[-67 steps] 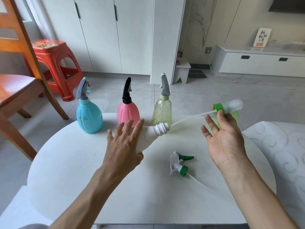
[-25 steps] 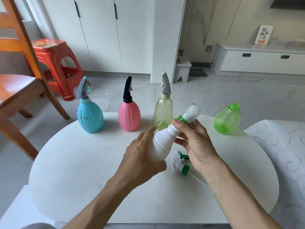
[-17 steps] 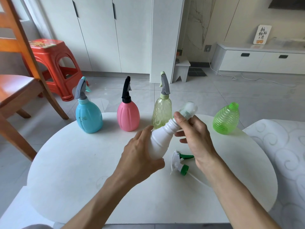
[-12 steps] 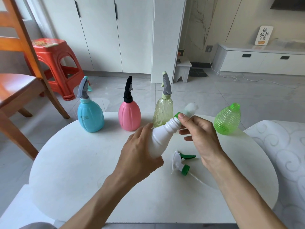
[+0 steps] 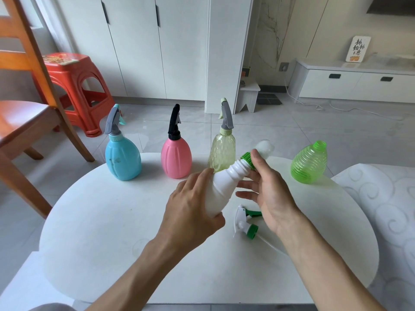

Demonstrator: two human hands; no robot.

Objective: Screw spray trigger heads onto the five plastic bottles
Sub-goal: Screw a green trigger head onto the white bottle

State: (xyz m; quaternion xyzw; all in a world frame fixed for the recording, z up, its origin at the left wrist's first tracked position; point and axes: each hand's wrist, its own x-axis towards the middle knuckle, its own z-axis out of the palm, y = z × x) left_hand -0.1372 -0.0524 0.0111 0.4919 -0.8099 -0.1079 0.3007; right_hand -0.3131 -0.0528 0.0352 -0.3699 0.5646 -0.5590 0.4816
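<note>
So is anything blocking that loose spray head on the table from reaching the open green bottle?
Nothing visible stands between them. The loose spray head lies on the white table, and the green bottle stands open-necked beyond it. Only the right hand hovers above that stretch.

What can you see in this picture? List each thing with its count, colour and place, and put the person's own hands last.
Table: one, white, round, under everything.
Bottles with spray heads on: three, blue, pink, pale yellow, in a row at the far edge.
Green bottle: one, no head, far right.
White bottle: one, tilted, held above the table.
Spray head with green collar: one, at the white bottle's neck.
Loose spray head: one, white and green, lying on the table.
Chair: one, wooden, left.
Stool: one, red, behind the chair.
Left hand: grips the white bottle.
Right hand: pinches the green collar.
</note>
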